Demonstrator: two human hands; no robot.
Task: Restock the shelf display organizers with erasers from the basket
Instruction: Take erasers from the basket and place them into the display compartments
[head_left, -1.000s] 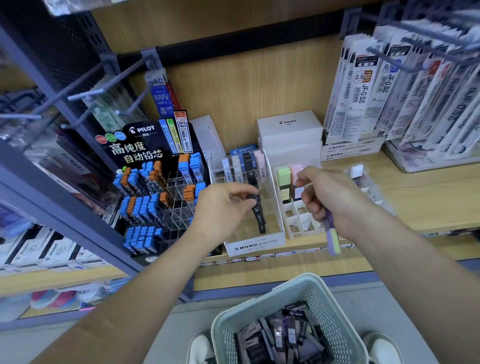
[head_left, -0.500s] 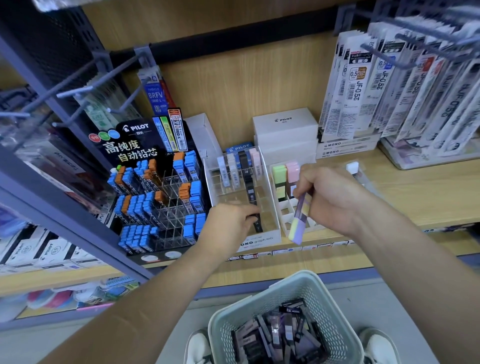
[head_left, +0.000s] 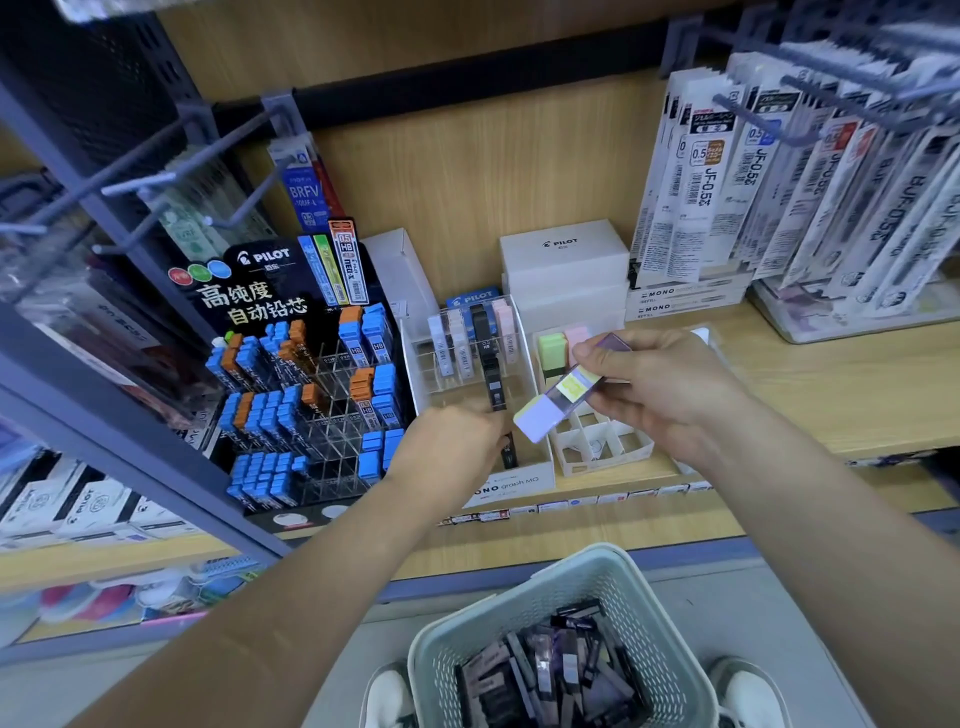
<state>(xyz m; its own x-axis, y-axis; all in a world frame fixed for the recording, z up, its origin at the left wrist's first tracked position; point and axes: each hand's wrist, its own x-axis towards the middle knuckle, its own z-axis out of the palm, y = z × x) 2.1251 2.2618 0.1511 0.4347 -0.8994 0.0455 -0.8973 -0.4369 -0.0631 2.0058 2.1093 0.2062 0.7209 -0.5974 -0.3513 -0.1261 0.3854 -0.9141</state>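
Right hand (head_left: 670, 389) pinched long lilac eraser (head_left: 545, 415) over white gridded organizer (head_left: 602, 449). Left hand (head_left: 452, 447) gripped slim black case (head_left: 493, 379) in clear plastic organizer (head_left: 519, 483), just left.

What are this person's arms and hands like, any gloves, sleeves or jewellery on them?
No gloves on the left hand or the right hand. Both forearms are bare as far as the frame shows, with no sleeve edge in view. No watch, bracelet or ring shows on either.
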